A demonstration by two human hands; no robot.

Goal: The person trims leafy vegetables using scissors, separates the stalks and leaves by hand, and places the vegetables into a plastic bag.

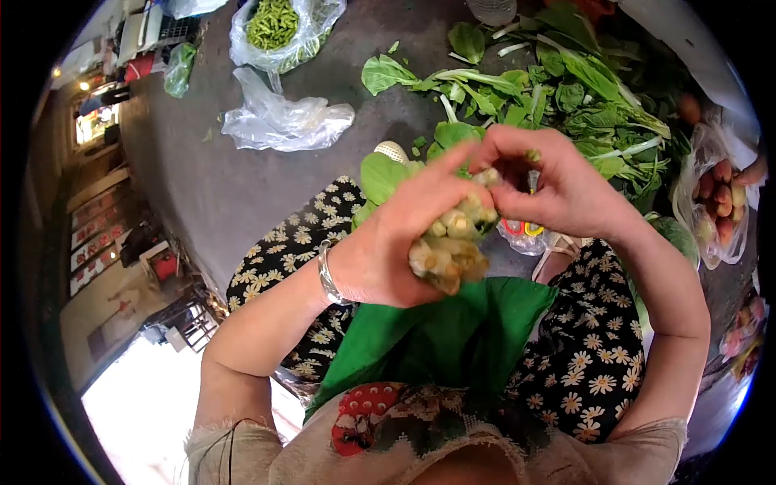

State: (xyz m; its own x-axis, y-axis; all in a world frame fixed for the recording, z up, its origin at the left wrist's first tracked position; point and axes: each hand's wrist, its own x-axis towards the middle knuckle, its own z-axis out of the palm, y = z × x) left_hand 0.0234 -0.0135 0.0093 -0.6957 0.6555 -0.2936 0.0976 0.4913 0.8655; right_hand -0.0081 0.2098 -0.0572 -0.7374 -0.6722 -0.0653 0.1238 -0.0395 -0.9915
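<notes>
My left hand [396, 238], with a silver bracelet at the wrist, is wrapped round a bunch of leafy greens [449, 242]. The pale cut stem ends face toward me, and green leaves stick out on the far side of the hand. My right hand [541, 174] is closed in a pinch at the upper right of the stem ends, close beside the left fingers. What it pinches, if anything, is too small to make out. Below both hands lies a green cloth [420, 339] across my lap.
Loose leafy greens [598, 121] are piled at the upper right. An empty clear bag [283, 117] and a bag of chopped green pieces [273, 24] lie at the upper left. At the right, another person's hand [753, 171] is beside a bag of reddish produce [719, 202].
</notes>
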